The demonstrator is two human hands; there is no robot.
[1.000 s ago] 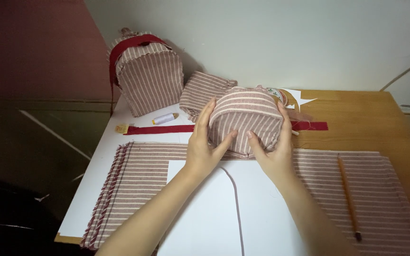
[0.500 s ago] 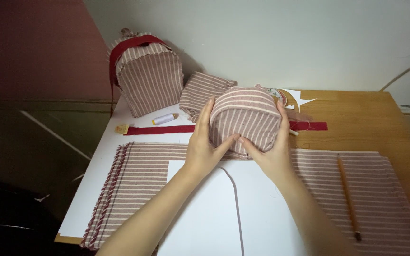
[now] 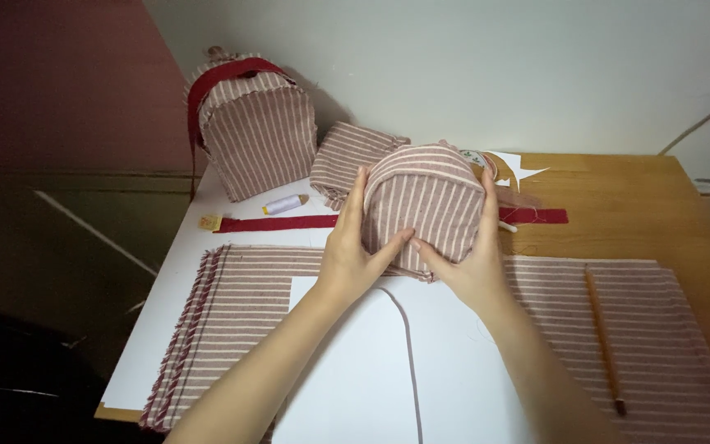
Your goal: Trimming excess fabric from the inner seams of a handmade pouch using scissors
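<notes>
Under both forearms lay the wide sheet of red-and-white striped fabric (image 3: 667, 329), spread flat over the white board (image 3: 166, 288) on the wooden table (image 3: 643, 197), and it looked uncut, with frayed edges at its left end. On top of it, just below the wrists, rested the white paper pattern with a rounded top and a drawn curve (image 3: 355, 362); no piece had been cut around it, as far as could be seen. Far beyond the left hand stood the finished-looking striped fabric bag with a red strap (image 3: 256, 131), so one such piece seemed already complete. Between the two hands was the dome-shaped striped fabric piece (image 3: 425, 201), held upright above the sheet; it appeared sewn into shape, but its lower edge was hidden by the fingers, so I could not tell if it was closed. The left hand (image 3: 355, 247) was spread, the palm pressed on the left side and the thumb lying on the front. The right hand (image 3: 470, 263) was spread the same way on the right side. Behind the hands lay the folded striped cloth (image 3: 347, 156) and the long red fabric strip (image 3: 281, 222), unattached. To the right of the right hand lay the brown pencil (image 3: 603, 337), and beyond the left hand the small white thread spool (image 3: 283, 204).
</notes>
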